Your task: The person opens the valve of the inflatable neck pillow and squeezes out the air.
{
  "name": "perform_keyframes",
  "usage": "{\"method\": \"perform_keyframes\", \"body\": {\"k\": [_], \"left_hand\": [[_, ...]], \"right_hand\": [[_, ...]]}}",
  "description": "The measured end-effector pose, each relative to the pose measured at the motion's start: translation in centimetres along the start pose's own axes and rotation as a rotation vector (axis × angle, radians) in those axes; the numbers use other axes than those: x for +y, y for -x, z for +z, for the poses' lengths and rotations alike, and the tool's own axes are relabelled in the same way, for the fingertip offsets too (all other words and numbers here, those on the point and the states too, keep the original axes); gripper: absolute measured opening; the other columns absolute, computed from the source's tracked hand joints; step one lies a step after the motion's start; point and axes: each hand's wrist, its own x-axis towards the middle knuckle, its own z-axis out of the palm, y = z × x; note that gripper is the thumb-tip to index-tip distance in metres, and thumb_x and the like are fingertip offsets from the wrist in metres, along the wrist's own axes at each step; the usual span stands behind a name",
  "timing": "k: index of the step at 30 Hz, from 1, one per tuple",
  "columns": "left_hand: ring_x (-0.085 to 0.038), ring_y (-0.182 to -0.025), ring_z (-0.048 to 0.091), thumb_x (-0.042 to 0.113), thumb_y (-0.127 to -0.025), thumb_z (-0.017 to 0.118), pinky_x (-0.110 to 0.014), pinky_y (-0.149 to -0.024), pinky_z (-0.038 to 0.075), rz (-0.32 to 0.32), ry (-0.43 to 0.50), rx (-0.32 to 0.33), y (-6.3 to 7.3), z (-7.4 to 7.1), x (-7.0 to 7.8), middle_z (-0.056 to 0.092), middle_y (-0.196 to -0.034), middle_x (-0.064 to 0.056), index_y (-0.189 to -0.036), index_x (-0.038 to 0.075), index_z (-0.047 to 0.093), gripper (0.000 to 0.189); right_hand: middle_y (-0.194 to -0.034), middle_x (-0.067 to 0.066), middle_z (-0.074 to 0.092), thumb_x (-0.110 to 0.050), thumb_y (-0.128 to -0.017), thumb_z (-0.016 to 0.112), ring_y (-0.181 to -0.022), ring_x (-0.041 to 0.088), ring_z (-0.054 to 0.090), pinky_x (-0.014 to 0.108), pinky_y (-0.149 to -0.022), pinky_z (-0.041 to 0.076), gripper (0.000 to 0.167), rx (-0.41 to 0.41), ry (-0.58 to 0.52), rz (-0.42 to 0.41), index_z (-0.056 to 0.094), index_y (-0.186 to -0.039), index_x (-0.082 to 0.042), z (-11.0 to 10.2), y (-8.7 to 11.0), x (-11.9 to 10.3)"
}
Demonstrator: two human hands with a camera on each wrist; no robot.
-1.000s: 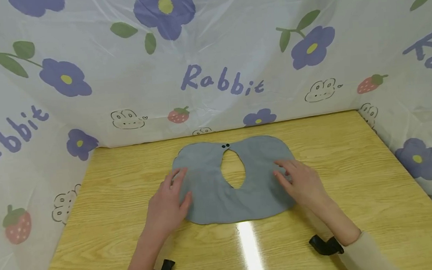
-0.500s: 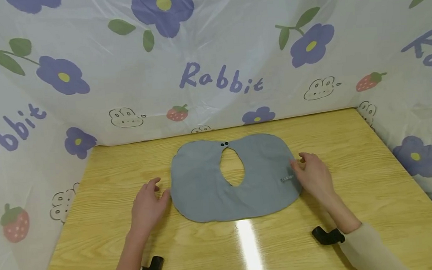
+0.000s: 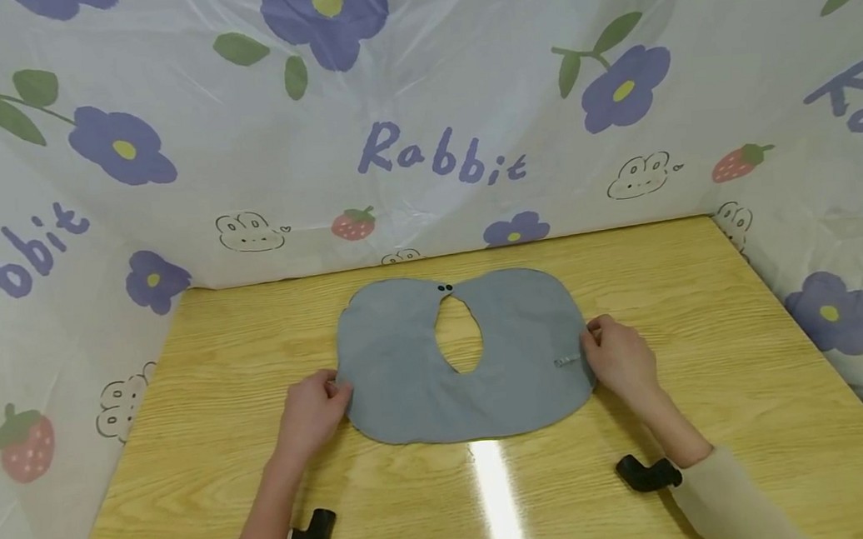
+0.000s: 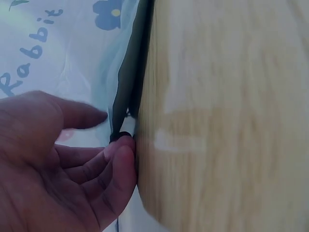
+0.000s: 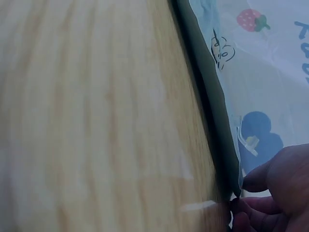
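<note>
A grey bib [image 3: 401,372] lies flat on the wooden table [image 3: 706,325], its oval neck hole in the middle and two black snaps [image 3: 444,288] at the far edge. My left hand [image 3: 333,391] pinches the bib's left edge, fingers curled against it; in the left wrist view the thumb and fingers [image 4: 120,147] close on the dark edge of the bib [image 4: 130,82]. My right hand [image 3: 591,346] pinches the right edge beside a small label [image 3: 567,362]. In the right wrist view, the fingertips [image 5: 246,183] meet the hem of the bib [image 5: 212,96].
A printed plastic sheet [image 3: 437,135] with flowers, strawberries and "Rabbit" lettering walls the table at the back and both sides. A glare strip [image 3: 495,490] lies on the wood near me. Black wrist mounts [image 3: 310,533] [image 3: 644,473] sit low over the table.
Both hands slid outward off the bib's surface to its side edges and curled onto them. The bib lies flatter and has shifted slightly left.
</note>
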Motion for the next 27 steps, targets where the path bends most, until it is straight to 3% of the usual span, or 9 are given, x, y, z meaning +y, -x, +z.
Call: {"method": "perform_keyframes", "body": {"k": [9, 17, 21, 27], "left_hand": [[-0.019, -0.067, 0.061, 0.002, -0.095, 0.062, -0.037, -0.068, 0.054, 0.02, 0.036, 0.025, -0.3, 0.4, 0.0, 0.07, -0.082, -0.01, -0.114, -0.016, 0.069, 0.027], [-0.018, -0.054, 0.067, 0.0, -0.097, 0.059, -0.031, -0.05, 0.057, -0.086, 0.258, -0.028, -0.4, 0.4, 0.7, 0.069, -0.084, -0.016, -0.122, -0.019, 0.063, 0.032], [-0.018, -0.054, 0.066, 0.0, -0.097, 0.059, -0.032, -0.051, 0.058, -0.114, 0.289, -0.023, -0.6, 0.5, 0.8, 0.066, -0.084, -0.016, -0.123, -0.018, 0.063, 0.032], [-0.018, -0.05, 0.065, -0.002, -0.097, 0.06, -0.03, -0.049, 0.057, -0.109, 0.297, -0.003, -1.0, 0.8, 0.6, 0.066, -0.086, -0.017, -0.124, -0.018, 0.063, 0.032]], "right_hand": [[-0.099, 0.022, 0.072, -0.013, -0.103, 0.056, -0.068, 0.031, 0.066, 0.044, -0.056, 0.053, 0.026, 0.017, -0.01, -0.021, 0.065, -0.117, 0.007, 0.0, -0.2, 0.0], [-0.082, 0.019, 0.067, -0.018, -0.102, 0.057, -0.06, 0.028, 0.06, 0.041, -0.05, 0.048, 0.023, 0.018, 0.018, 0.003, 0.066, -0.102, 0.003, 0.1, -1.0, 0.0], [-0.077, 0.017, 0.063, -0.014, -0.103, 0.053, -0.058, 0.028, 0.058, 0.041, -0.048, 0.047, 0.022, -0.009, 0.038, 0.008, 0.065, -0.094, 0.003, -0.1, -1.6, -0.1], [-0.078, 0.018, 0.064, -0.013, -0.104, 0.051, -0.061, 0.029, 0.06, 0.042, -0.05, 0.048, 0.024, -0.034, 0.051, 0.008, 0.065, -0.095, 0.004, -0.3, -2.3, -0.1]]}}
